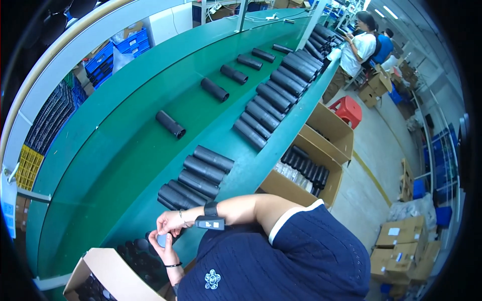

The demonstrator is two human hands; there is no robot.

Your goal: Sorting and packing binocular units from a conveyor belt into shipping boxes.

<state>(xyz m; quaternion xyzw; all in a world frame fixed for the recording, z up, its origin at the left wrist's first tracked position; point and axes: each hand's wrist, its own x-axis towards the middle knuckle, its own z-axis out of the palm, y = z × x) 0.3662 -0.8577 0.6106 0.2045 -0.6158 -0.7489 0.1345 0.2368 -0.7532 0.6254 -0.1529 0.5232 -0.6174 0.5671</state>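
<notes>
My right hand (170,223), with a dark band on its wrist, and my left hand (163,251), with a thin bracelet, meet at the near edge of the green conveyor belt (125,165). Together they hold a small dark tube (161,240), seen end-on between the fingers. Just beyond the hands a cluster of black tubes (196,178) lies side by side on the belt. An open cardboard box (108,268) with black tubes in it stands right below the hands.
A long row of black tubes (273,98) and several single ones (170,124) lie farther up the belt. Open cartons (321,145) with tubes stand on my right, then a red stool (348,109). Two people (359,47) work at the far end. Stacked boxes (404,243) sit on the floor.
</notes>
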